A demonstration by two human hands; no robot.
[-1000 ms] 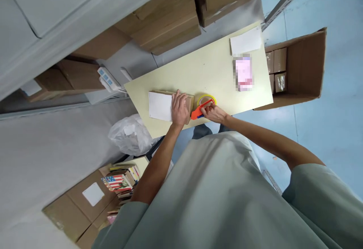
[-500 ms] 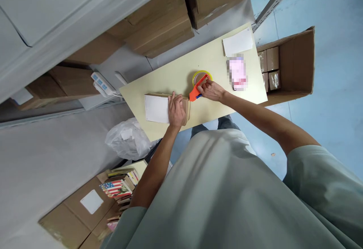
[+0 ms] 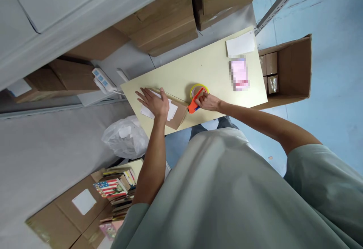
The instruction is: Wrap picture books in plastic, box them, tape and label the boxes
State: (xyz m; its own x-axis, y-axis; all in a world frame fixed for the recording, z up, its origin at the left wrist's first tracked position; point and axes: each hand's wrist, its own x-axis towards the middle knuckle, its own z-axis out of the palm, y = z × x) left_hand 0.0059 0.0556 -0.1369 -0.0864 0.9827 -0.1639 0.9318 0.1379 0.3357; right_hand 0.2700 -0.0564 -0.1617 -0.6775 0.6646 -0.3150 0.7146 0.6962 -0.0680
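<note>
My right hand is wrapped round an orange tape dispenser that carries a roll of yellow-rimmed tape. The dispenser's front end meets the right end of a brown cardboard package. White paper sheets lie on top of the package. Over the package's left part my left hand lies flat with fingers spread, covering some of the paper. Whether a strip of tape runs between dispenser and package is too small to tell.
Behind them on the pale table lie white paper and a blurred pink item. An open carton with small boxes stands right. A power strip, plastic bag and stacked books are left.
My left hand has slid left along the package and spread its fingers. The package now sits at a different angle, and my right hand with the dispenser has shifted slightly left and nearer me.
</note>
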